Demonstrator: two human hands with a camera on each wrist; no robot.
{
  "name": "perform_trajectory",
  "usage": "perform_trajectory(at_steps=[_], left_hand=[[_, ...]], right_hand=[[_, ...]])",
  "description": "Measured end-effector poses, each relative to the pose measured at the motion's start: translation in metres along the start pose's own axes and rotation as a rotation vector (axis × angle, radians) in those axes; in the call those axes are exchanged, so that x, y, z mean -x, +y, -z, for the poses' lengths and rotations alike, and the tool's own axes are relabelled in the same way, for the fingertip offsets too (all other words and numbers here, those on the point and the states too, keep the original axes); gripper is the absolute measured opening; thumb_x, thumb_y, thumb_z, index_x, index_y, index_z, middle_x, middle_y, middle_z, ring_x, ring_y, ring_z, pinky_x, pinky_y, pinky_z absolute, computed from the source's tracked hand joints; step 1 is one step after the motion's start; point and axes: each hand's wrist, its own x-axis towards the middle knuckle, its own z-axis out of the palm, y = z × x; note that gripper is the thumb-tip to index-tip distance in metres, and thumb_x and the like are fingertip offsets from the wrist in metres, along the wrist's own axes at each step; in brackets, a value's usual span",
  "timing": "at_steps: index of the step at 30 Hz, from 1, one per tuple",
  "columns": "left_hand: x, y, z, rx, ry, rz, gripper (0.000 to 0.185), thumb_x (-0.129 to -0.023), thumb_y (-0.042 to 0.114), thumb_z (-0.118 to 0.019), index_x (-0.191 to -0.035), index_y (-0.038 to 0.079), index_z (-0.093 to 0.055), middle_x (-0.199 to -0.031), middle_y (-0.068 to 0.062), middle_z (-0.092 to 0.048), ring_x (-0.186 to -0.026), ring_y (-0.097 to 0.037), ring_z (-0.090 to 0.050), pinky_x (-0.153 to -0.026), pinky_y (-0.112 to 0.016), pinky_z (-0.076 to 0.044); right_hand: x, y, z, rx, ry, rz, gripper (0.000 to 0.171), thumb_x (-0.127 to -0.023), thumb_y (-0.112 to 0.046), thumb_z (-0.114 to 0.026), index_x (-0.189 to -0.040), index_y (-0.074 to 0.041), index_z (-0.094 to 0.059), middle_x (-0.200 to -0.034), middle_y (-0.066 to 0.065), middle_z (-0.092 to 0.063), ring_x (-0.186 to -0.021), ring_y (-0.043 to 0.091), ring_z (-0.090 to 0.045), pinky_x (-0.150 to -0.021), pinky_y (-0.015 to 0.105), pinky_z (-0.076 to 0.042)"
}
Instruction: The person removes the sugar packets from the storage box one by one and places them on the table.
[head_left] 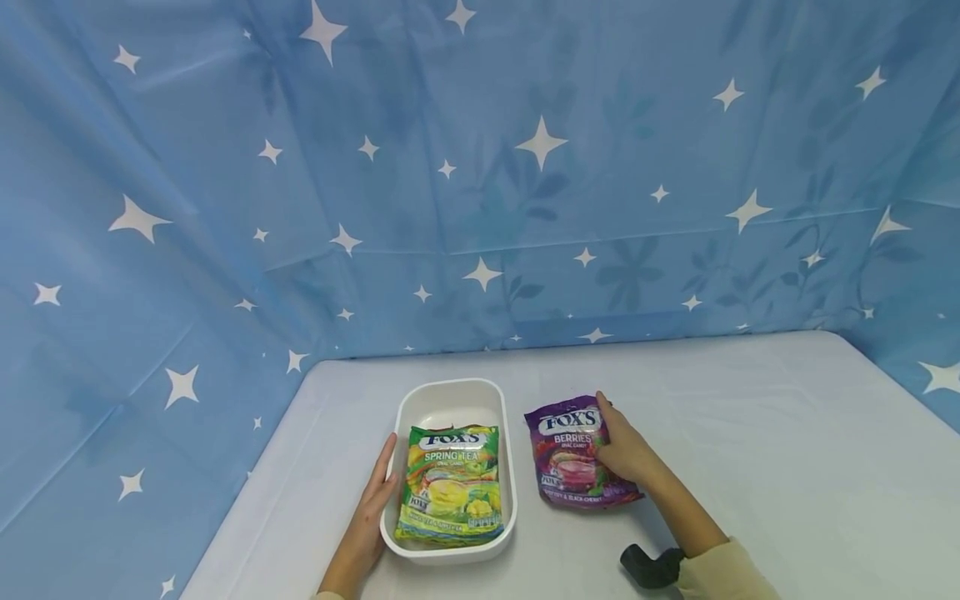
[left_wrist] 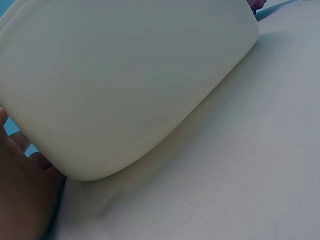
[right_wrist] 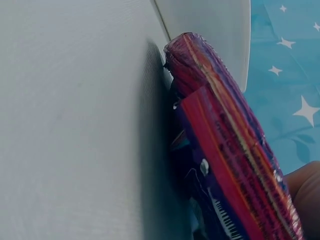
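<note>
Item 1. Black wrist-worn device (head_left: pixel 651 567), nearest the wearer, at the cuff of a cream sleeve (head_left: pixel 723 573) on the right arm, low over the desk (head_left: pixel 750 433).

Item 2. Left hand (head_left: pixel 367 521): lay flat against the outer left wall of the white tray (head_left: pixel 450 396), fingers straight and pointing away from the wearer. Grip released, pressing on the tray side only. In the left wrist view the tray wall (left_wrist: pixel 125 80) filled most of the frame, with the palm (left_wrist: pixel 20 200) touching its lower corner.

Item 3. White tray: oblong, rounded corners, standing on the desk left of centre. It contained one green Fox's Spring Tea candy bag (head_left: pixel 452 486), lying face up and covering the near part of the tray; the far part of the tray floor showed bare.

Item 4. Right hand (head_left: pixel 624 450): rested on the right half of the purple Fox's Berries candy bag (head_left: pixel 570 454), fingers bent over its upper right edge. Grip clasped on that bag. The bag lay on the desk just right of the tray, apart from it. In the right wrist view the bag (right_wrist: pixel 225 150) appeared edge-on, with the tray's wall (right_wrist: pixel 210 30) beyond it.

Item 5. Desk: pale cloth-covered surface carrying all the above.

Item 6. Blue backdrop (head_left: pixel 480 167) with white stars, farthest, enclosing the desk at the rear and both sides.
</note>
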Motion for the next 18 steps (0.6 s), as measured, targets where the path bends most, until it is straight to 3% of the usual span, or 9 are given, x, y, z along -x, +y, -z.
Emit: perform_trajectory(at_steps=[18], left_hand=[[0.0002, 0.0004, -0.0016, -0.016, 0.013, -0.014, 0.058, -0.098, 0.032, -0.033, -0.148, 0.027, -0.004, -0.155, 0.0, 0.008, -0.14, -0.028, 0.015, -0.109, -0.058, 0.007]], right_hand=[[0.0009, 0.0047, 0.0006, 0.039, 0.018, -0.002, 0.085, -0.074, 0.002, -0.055, -0.144, 0.006, -0.007, -0.141, 0.037, -0.019, -0.129, 0.053, -0.018, -0.104, 0.063, -0.019]])
